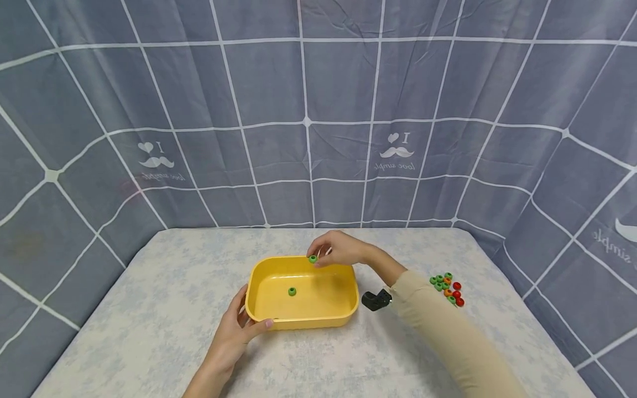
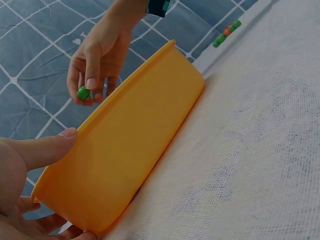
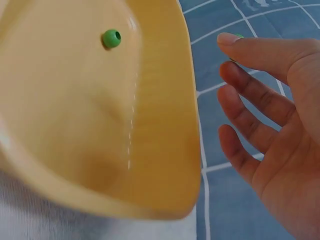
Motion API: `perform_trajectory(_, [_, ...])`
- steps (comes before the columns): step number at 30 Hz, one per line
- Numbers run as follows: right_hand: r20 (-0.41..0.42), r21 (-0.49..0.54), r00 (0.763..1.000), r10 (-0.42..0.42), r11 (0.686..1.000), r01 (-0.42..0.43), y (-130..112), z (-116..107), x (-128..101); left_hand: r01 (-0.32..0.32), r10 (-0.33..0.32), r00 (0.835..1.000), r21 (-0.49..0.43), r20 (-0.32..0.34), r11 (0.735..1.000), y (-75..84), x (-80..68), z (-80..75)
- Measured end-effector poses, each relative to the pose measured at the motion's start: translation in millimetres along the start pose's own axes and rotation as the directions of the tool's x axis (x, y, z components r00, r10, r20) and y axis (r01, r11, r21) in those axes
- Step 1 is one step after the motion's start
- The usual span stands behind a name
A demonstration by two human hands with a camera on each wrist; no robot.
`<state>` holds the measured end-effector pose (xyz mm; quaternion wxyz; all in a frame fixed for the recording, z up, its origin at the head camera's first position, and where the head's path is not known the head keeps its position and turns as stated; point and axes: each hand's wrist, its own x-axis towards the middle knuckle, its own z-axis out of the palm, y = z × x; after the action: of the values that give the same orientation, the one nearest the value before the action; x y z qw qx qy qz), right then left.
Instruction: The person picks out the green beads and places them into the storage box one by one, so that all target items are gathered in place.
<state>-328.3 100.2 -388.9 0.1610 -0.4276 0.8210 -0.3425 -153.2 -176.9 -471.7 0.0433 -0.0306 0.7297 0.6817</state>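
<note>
The person's right hand [image 1: 337,249] hangs over the far rim of a yellow tub [image 1: 259,276], pinching a small green bead [image 1: 312,258] between the thumb and the tips of the first fingers. In the left-wrist view the bead [image 2: 83,93] sits right at the fingertips [image 2: 91,82], just above and beyond the tub's far wall [image 2: 135,145]. From the right wrist only a sliver of green shows past the tip of the forefinger [image 3: 235,42], while the other fingers spread loosely below it, apart from the tub's rim [image 3: 187,115]. A second green bead [image 1: 292,291] lies loose on the tub's floor, nearer the middle, well apart from either hand; it shows plainly in the right-wrist view [image 3: 111,38] with its hole facing sideways. The left hand [image 1: 238,331] holds the tub at its near left corner, thumb laid over the rim and fingers curled against the outer wall. The tub rests on a pale patterned tablecloth [image 1: 149,331]. Off to the right lies a cluster of green, orange and red beads [image 1: 447,288], and a small black device [image 1: 376,299] lies between that cluster and the tub, just beside the right sleeve [image 1: 448,342].
</note>
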Motion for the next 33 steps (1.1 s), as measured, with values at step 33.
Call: perform_trajectory(33, [-0.007, -0.034, 1.0, 0.011, 0.999, -0.011, -1, 5, 6, 0.009, -0.01, 1.0, 0.019, 0.015, 1.0, -1.3, 0.3, -1.5])
